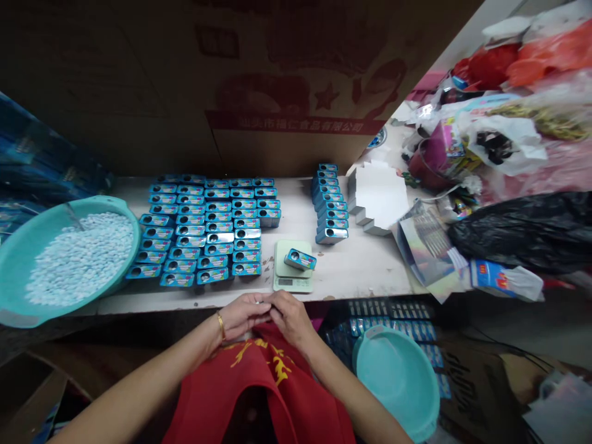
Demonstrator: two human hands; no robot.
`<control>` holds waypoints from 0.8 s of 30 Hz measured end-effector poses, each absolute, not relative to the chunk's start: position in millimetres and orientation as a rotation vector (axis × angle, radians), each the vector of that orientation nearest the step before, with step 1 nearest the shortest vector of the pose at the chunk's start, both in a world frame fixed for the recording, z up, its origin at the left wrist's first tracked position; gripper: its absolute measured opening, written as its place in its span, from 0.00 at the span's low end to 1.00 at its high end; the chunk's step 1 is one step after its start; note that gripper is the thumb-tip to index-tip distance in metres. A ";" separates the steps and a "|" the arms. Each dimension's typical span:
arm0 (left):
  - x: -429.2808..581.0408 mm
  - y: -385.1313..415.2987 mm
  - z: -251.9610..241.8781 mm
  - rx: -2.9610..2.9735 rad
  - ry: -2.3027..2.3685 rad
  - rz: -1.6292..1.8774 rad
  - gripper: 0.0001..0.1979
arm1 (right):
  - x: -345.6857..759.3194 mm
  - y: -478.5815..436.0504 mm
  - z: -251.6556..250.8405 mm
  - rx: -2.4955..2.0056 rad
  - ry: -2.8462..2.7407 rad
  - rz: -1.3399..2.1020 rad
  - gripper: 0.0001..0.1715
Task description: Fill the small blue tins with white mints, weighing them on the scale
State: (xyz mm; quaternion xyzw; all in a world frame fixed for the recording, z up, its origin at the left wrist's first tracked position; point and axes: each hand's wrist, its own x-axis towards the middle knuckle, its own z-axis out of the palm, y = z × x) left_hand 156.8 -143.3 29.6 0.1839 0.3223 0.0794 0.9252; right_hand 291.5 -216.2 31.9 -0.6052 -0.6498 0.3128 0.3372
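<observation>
Table front edge (194, 306) just ahead of hands (268, 308), clasped together; grip contents unclear.

left hand (245, 316): back up, fingers curled | right hand (289, 317): back up, fingers curled | both touching

right at the centre we lost it: the left hand (245, 316) and the right hand (290, 317) closed over a small pale piece (258, 302), and the fingers buried most of it. over on the digital scale (292, 282) we couldn't read the display, too small, and the print on the blue tin (300, 259) sitting there beat us too! the teal basin (55, 246) ran off the left edge, the black plastic bag (522, 231) ran off the right, the cardboard carton (185, 74) went out the top, and a second teal basin (395, 382) covered part of the blue items (391, 327) below the bench.
</observation>
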 end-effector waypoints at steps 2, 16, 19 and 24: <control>164.0 -135.5 30.6 0.364 0.678 0.216 0.14 | 303.2 -208.9 35.8 -1.611 -1.619 0.728 0.12; 140.1 -138.1 20.3 0.256 0.904 0.274 0.12 | 364.6 -195.2 18.8 -1.787 -0.952 0.567 0.11; 130.0 -146.4 15.2 0.224 0.944 0.220 0.12 | 358.7 -229.2 3.7 -1.786 -0.641 0.698 0.14; 128.9 -150.5 9.3 0.240 0.942 0.164 0.15 | 347.5 -258.6 -18.4 -1.726 -0.277 0.792 0.17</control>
